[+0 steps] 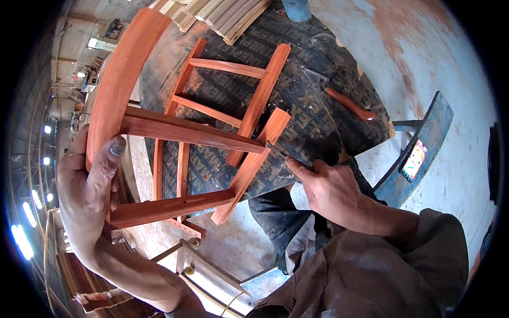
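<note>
My left hand (90,185) is closed around the wide curved rail of a reddish wooden frame (193,131), holding it tilted up at the left. Two crosspieces join that rail to a straight bar (252,164). My right hand (331,191) grips a thin dark blade-like tool (277,150), its index finger stretched along it. The tool's tip meets the joint of the upper crosspiece and the straight bar. Most of the tool is hidden in the fist, so its exact kind does not show. Behind lies a second reddish wooden frame (265,85) on a dark printed board (318,122).
A curved reddish-brown wooden handle (351,104) lies on the board. Pale wooden slats (228,18) are stacked at the far edge, beside a blue container (297,9). At right, a phone with a lit screen (414,160) rests on a blue bench (437,132).
</note>
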